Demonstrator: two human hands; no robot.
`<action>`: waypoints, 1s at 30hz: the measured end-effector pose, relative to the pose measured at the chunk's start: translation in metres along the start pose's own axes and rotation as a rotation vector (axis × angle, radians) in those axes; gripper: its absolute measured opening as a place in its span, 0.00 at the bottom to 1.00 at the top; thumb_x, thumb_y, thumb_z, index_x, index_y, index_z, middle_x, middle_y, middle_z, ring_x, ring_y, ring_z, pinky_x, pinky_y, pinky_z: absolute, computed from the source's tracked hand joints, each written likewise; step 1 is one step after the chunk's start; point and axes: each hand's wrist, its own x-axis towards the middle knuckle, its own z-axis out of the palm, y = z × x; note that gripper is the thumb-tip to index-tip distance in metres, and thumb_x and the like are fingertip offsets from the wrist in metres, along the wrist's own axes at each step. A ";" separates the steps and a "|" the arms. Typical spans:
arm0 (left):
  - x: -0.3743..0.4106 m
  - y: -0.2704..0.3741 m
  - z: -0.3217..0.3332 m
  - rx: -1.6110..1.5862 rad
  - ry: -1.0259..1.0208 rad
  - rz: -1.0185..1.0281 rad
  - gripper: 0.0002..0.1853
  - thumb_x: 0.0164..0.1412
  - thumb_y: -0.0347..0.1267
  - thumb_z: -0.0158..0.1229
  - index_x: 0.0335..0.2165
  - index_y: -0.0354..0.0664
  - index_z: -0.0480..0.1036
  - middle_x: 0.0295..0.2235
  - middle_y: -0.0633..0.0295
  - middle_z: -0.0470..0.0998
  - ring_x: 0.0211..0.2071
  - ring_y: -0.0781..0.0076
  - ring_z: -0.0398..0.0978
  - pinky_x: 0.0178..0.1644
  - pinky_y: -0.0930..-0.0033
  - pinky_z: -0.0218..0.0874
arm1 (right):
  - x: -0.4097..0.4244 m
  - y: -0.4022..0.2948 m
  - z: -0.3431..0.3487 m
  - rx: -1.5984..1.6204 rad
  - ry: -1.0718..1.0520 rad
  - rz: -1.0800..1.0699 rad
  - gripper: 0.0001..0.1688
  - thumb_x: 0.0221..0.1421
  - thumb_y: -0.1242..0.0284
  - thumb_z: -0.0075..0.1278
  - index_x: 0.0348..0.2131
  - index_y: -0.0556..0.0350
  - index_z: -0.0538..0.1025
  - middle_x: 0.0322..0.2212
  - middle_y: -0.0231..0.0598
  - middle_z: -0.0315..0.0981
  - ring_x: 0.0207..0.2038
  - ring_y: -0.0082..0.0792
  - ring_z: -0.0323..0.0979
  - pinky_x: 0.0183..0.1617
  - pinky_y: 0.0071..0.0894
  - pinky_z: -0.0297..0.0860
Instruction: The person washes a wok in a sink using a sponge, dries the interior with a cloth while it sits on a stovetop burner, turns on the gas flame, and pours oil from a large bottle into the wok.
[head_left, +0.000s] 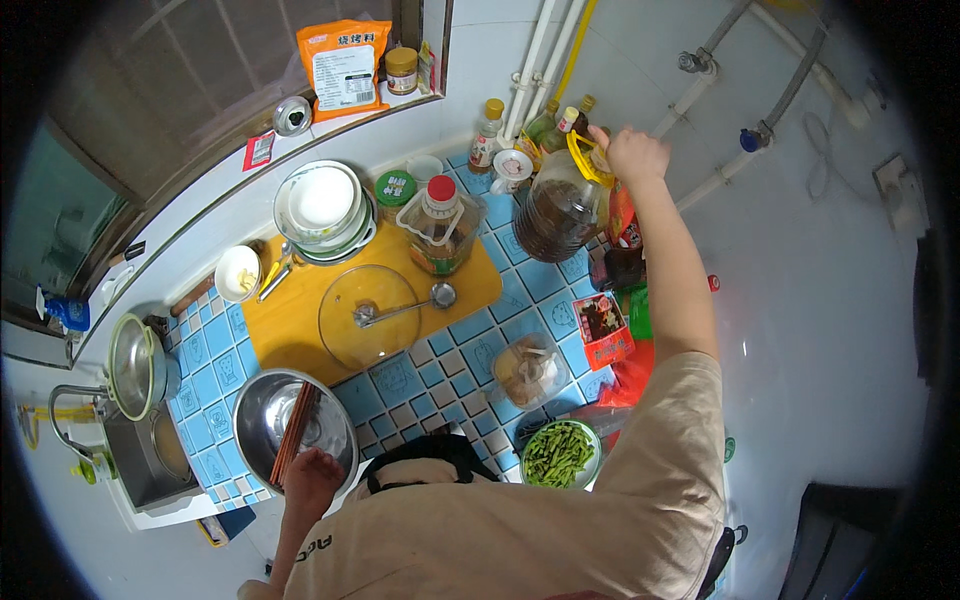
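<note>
My left hand (313, 474) is closed around a bundle of brown chopsticks (294, 435) at the near rim of a steel bowl (259, 397). The chopsticks lean across the bowl's inside. At the upper right, my right hand (637, 154) is by the neck of a large plastic jug (559, 217) of dark liquid with a yellow handle; the hand hides the neck, and its grip cannot be told. Between my hands a glass lid (337, 341) and a steel ladle (442, 295) lie on a yellow cutting board (469, 289), beside a red-capped jug (439, 236).
Stacked white bowls (322, 199) stand at the board's back, with a small bowl (238, 274) beside them. A plastic container (529, 371) and a bowl of cut green beans (556, 454) stand near my body. Bottles (486, 139) line the back wall. A sink (139, 465) is at left.
</note>
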 end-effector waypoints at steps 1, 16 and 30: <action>-0.003 -0.001 0.000 -0.008 0.015 -0.005 0.05 0.52 0.30 0.50 0.22 0.41 0.66 0.20 0.62 0.68 0.27 0.67 0.66 0.37 0.65 0.60 | -0.002 0.009 0.014 0.035 0.146 -0.089 0.25 0.50 0.50 0.45 0.28 0.52 0.78 0.29 0.46 0.76 0.34 0.42 0.74 0.43 0.45 0.67; 0.062 0.003 -0.136 0.187 -0.469 -0.134 0.10 0.58 0.35 0.47 0.26 0.42 0.70 0.23 0.64 0.69 0.28 0.71 0.68 0.38 0.69 0.62 | -0.082 0.001 0.020 0.366 0.259 0.178 0.37 0.51 0.46 0.41 0.36 0.66 0.72 0.31 0.59 0.71 0.36 0.54 0.71 0.40 0.45 0.69; 0.058 -0.044 -0.069 1.168 -1.291 -0.114 0.09 0.61 0.33 0.44 0.36 0.42 0.68 0.31 0.62 0.71 0.34 0.70 0.68 0.37 0.68 0.61 | -0.798 0.052 -0.061 0.258 0.268 1.166 0.12 0.49 0.71 0.50 0.33 0.61 0.73 0.27 0.48 0.71 0.31 0.47 0.70 0.34 0.41 0.66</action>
